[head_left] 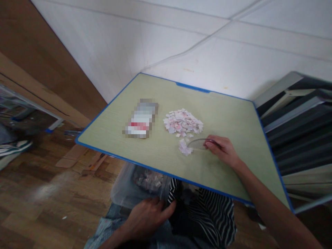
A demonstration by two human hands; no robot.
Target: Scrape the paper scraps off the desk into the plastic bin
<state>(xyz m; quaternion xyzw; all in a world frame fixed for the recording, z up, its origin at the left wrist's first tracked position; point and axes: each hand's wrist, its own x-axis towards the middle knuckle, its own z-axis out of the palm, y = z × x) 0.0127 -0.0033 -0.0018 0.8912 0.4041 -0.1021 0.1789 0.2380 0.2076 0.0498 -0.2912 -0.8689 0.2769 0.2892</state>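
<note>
From my station I am counting, mid-frame, one surface (228,119), two scrap heaps (183,121), one pixelated rectangular item (141,117), one curved tool (196,143) and one right grip (220,148); at lower centre, one left grip (148,215) and one clear bin (119,188).

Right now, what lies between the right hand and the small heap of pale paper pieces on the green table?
The head view shows a thin, curved, greyish tool, reaching from the right hand to the small heap.
</note>
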